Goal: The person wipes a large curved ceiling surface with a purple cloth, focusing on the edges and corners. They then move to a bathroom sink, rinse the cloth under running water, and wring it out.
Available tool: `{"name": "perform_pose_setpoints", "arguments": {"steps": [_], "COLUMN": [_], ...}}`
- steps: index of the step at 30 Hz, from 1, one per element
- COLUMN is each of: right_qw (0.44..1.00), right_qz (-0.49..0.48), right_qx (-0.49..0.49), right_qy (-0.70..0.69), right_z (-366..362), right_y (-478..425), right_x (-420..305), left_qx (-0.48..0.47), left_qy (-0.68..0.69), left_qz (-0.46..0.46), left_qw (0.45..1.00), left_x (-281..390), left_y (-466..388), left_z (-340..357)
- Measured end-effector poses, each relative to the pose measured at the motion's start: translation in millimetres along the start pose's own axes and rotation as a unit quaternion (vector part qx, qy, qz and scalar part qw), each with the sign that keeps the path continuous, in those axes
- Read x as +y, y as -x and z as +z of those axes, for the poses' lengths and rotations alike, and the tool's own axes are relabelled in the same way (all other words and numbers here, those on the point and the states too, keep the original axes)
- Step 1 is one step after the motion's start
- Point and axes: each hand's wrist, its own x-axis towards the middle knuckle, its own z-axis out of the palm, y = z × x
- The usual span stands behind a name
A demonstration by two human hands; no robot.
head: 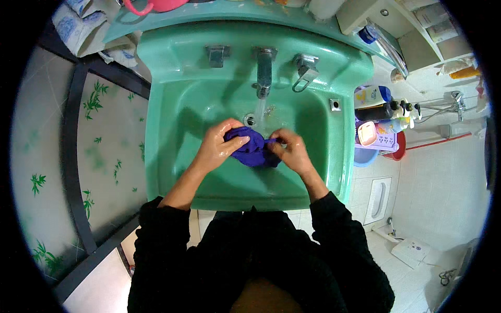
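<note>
A wet purple cloth [254, 150] is bunched between my two hands above the basin of a green sink [250, 201]. My left hand [221, 144] grips its left side, with the thumb on top. My right hand [290, 148] pinches a narrow edge of the cloth at its right. Water runs from the chrome faucet [264, 74] just behind the cloth, near the drain [250, 119]. The underside of the cloth and some of my fingertips are hidden.
Two tap handles [217, 54] [306, 70] flank the faucet. A green shelf [235, 12] with a pink cup handle [137, 8] runs behind. Bottles [373, 111] stand right of the sink on a purple rack [377, 145]. A frosted glass panel [113, 156] borders the left.
</note>
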Motion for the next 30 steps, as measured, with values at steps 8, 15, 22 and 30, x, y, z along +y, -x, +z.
{"name": "perform_pose_setpoints", "arguments": {"steps": [8, 15, 22, 30], "right_qw": [0.945, 0.937, 0.991, 0.97], "right_qz": [-0.036, -0.06, -0.039, 0.132], "right_qx": [0.193, 0.265, 0.09, 0.053], "right_qy": [-0.262, -0.22, -0.093, 0.198], "right_z": [-53.4, -100.4, -131.8, -33.7], "right_y": [1.5, -44.3, -11.8, -30.4], "right_x": [-89.7, -79.8, -28.6, 154.3], "left_qx": [0.102, 0.195, -0.138, -0.014], "left_qy": [-0.124, 0.137, -0.025, -0.399], "left_qz": [0.075, 0.02, 0.047, -0.048], "left_qw": [0.984, 0.971, 0.989, 0.916], "left_x": [-71.5, 1.0, 60.2, -146.6], "left_y": [-8.6, -33.8, 17.9, -28.7], "left_z": [-23.8, -17.3, -19.6, -13.4]}}
